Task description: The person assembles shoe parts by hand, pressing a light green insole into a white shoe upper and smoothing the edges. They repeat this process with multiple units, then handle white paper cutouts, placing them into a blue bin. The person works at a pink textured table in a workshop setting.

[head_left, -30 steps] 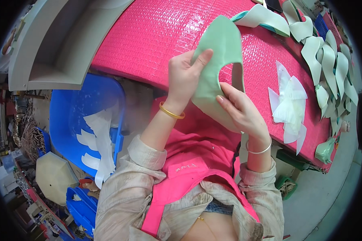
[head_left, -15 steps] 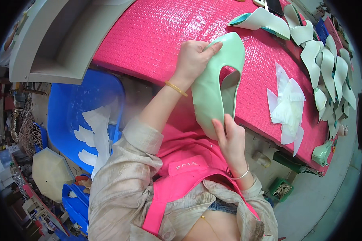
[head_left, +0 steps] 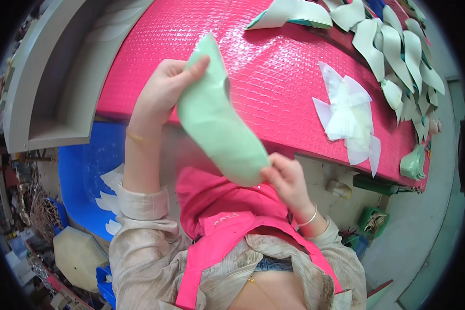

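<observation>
A mint-green shoe upper (head_left: 217, 129) hangs between my two hands over the near edge of the pink-covered table (head_left: 263, 88), its smooth outer side showing. Its far pointed end is pinched between the thumb and fingers of my left hand (head_left: 163, 93). At the near, lower end, my right hand (head_left: 288, 181) grips the rim with thumb and fingers. Most of the foot opening is turned out of sight. To the right on the table lies a loose pile of thin whitish sheet pieces (head_left: 349, 111), apart from both hands.
Several more pale shoe uppers (head_left: 395, 51) lie along the table's far right side. A small stack of green pieces (head_left: 413, 163) sits at the right corner. Left of me are a grey shelf unit (head_left: 46, 137) and a blue bin (head_left: 80, 181) with white scraps.
The upper has moved left with both hands and turned, so its opening no longer faces me and its outer side shows. My view has shifted rightward. Both hands keep their hold.
</observation>
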{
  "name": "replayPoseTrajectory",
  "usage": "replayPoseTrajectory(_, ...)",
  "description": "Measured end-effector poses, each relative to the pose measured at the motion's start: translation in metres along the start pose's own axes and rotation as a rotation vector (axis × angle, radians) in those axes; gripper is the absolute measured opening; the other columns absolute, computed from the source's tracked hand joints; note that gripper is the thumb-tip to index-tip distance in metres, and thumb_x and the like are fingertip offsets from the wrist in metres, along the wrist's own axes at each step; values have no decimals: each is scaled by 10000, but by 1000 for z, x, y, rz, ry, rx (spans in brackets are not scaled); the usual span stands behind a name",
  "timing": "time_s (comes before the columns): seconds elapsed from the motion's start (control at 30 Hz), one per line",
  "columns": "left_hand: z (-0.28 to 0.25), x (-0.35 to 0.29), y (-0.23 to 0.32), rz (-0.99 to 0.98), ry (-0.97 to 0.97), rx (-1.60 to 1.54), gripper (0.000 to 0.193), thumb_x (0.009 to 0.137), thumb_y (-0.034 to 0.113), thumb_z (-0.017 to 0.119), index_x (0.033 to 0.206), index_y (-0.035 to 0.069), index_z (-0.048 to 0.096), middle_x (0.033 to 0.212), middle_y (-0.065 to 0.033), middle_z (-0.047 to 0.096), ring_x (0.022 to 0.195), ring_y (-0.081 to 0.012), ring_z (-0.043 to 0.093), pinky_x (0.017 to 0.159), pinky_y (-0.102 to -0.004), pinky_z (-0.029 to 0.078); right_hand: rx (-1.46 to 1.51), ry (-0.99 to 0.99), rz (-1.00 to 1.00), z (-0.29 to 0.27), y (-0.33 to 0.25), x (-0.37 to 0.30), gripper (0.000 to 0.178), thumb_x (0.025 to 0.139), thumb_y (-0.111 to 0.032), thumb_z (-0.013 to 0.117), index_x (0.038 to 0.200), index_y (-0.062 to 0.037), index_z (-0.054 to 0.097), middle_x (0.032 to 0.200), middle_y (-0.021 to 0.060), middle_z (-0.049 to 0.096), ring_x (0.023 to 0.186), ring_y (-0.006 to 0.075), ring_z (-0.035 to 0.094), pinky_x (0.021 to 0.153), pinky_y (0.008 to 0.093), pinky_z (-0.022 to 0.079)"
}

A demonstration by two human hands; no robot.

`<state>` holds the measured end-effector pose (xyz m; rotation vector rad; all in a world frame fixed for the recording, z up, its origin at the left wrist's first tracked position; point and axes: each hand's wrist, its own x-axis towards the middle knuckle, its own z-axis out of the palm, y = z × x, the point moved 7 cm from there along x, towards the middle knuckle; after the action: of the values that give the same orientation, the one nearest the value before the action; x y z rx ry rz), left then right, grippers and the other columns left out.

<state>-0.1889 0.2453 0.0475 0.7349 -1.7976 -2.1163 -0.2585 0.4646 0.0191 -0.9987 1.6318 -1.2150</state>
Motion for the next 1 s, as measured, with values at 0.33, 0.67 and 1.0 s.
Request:
replayPoseTrajectory(0.33,47,23,-60,288,-124,1079,377,939,308,314,1175,131,549,1299,-22,452,1257,-219,339,1056,-475,120,-1129,27,-472,-29,-49,24,449,682,-146,654,1077,-28,475,961,189,527,1022,262,494,998,441,297)
replayPoseTrajectory(0.67,10,27,-46,246,258,473,265,910,154,463,989,-50,614,942,-111,646,904,-141,576,791,-258,447,-789,1118,-34,-319,-68,-171,165,850,-154,567,920,-5,577,664,4,547,639,46,458,551,242,381)
replayPoseTrajectory(1.0,117,107,32,529,32,909,298,883,149,502,1148,22,550,1157,-138,556,1159,-217,456,986,-324,331,-1309,1031,968,-738,219,-295,632,893,-476,254,914,45,609,977,290,549,966,453,501,840,504,385)
